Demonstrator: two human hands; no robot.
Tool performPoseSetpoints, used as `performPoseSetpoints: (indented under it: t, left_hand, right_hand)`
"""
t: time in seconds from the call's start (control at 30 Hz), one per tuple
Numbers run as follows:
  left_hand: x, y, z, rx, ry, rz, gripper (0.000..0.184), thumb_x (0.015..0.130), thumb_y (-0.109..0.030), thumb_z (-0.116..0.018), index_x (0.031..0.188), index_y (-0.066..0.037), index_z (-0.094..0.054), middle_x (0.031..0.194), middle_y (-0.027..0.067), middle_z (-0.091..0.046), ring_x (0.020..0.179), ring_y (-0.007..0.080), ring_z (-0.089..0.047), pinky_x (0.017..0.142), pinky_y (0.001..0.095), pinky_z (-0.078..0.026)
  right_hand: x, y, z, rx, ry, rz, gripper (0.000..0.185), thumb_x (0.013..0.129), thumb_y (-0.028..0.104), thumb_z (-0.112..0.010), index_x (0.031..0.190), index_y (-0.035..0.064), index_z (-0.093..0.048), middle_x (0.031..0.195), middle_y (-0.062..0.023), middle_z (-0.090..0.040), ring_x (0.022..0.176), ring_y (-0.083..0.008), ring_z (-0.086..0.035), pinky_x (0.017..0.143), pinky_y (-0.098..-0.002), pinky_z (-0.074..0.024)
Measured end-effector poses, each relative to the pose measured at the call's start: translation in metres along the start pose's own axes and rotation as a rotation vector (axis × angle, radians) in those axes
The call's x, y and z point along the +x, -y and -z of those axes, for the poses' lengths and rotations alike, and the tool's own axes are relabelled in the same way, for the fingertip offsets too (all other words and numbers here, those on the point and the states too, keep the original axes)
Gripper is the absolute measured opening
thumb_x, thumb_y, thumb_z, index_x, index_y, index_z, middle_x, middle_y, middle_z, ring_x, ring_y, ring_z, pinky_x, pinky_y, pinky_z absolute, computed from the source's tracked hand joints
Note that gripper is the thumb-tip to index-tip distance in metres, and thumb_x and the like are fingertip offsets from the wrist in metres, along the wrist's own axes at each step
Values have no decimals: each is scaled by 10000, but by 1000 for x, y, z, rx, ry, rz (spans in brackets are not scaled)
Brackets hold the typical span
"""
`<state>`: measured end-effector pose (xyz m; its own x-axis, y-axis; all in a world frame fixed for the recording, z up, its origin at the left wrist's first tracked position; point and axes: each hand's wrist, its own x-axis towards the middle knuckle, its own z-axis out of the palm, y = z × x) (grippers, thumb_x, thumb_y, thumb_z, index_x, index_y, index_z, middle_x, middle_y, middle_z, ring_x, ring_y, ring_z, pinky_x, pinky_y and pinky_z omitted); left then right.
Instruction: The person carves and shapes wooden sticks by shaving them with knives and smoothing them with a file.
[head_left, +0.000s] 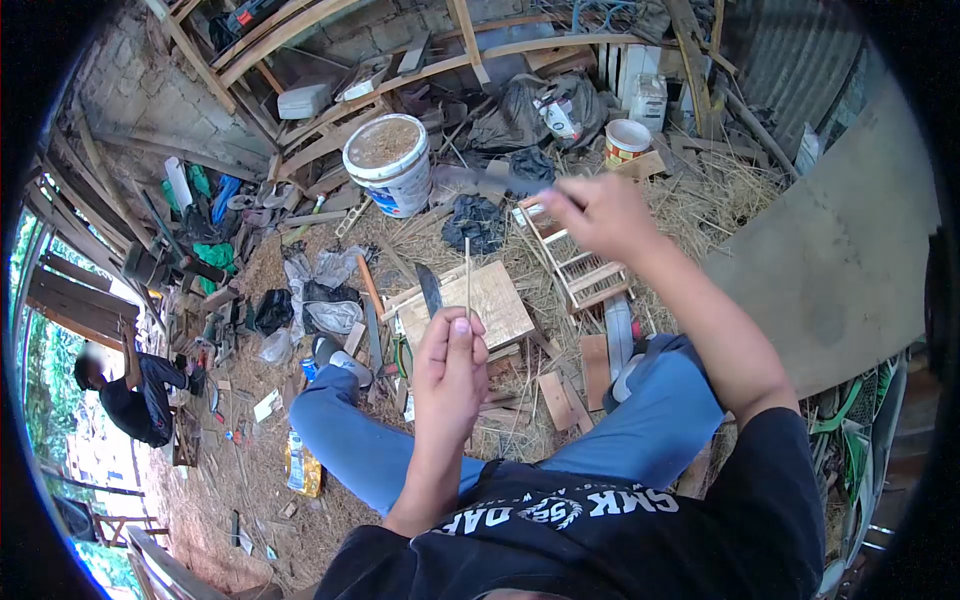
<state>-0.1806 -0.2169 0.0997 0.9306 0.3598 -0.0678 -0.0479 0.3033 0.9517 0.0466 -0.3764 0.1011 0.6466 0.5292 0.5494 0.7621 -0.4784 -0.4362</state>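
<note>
My left hand (452,362) is closed around a thin wooden stick (467,268) that stands up out of the fist. Raised at the right, my right hand (605,215) grips a knife (495,183); its dark blade points left and is smeared by motion. Below my left hand sits a flat wooden block (490,312). A second dark blade (429,288) shows over the block just beside the left fist, its lower end hidden. Under my right forearm is a small slatted wooden cage (575,265).
A white bucket (388,165) of brownish material stands ahead, with a smaller yellow-red tub (627,142) to the right. A large grey board (830,240) leans at the right. Shavings and scraps litter the ground. Another person (140,390) sits at the far left.
</note>
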Motion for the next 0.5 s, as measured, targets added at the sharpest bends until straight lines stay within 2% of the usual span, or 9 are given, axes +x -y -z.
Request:
performPoseSetpoints:
  t: [0.03,0.07,0.1,0.17,0.2,0.27,0.37,0.5]
  left_hand:
    - [5,2,4,26,-14,-16,208,1123,-206,-437,1037,-58,-556,669,-66,-423,477,-4,-299,406,206,-203]
    - [9,3,6,54,-25,-31,208,1123,-206,-437,1041,-57,-556,669,-64,-424,475,-4,-297,403,205,-202]
    - [11,1,5,54,-23,-30,208,1123,-206,-437,1041,-57,-556,669,-64,-424,475,-4,-297,403,205,-202]
    - [10,1,4,45,-38,-40,190,1118,-187,-444,1050,-51,-558,674,-56,-439,470,1,-307,393,208,-208]
    - [10,3,4,46,-36,-34,190,1118,-187,-444,1050,-51,-558,674,-56,-439,470,1,-307,393,208,-208]
    - [11,8,5,83,-77,10,173,1111,-168,-453,1057,-44,-560,679,-49,-455,464,7,-318,384,218,-213]
    - [10,7,1,79,-106,29,164,1105,-154,-459,1051,-39,-563,686,-47,-466,471,8,-334,396,210,-230]
    - [11,9,2,124,-93,4,163,1106,-162,-465,1044,-49,-565,695,-49,-470,490,4,-344,419,195,-235]
  right_hand:
    - [-6,12,-3,68,32,41,518,964,543,-603,714,95,-676,576,-124,-623,543,-352,-648,512,-465,-495]
    - [-13,21,-10,86,23,173,517,969,534,-600,701,95,-653,567,-116,-607,530,-351,-636,501,-459,-484]
    - [-17,29,-12,85,24,173,517,969,534,-600,701,95,-653,567,-116,-607,530,-351,-636,501,-459,-484]
    - [-28,43,-15,71,162,269,517,968,538,-598,690,103,-625,569,-108,-599,520,-345,-629,489,-451,-480]
    - [-31,50,-14,71,163,263,517,968,538,-598,690,103,-625,569,-108,-599,520,-345,-629,489,-451,-480]
    - [-32,59,-12,44,172,390,510,959,542,-606,683,114,-611,576,-106,-606,512,-337,-630,477,-447,-480]
    - [-35,56,-17,25,159,446,432,936,480,-666,715,116,-595,554,-86,-559,519,-295,-615,472,-433,-445]
    - [-33,52,-14,-4,151,454,441,936,493,-660,697,127,-604,561,-79,-569,524,-296,-618,477,-423,-454]
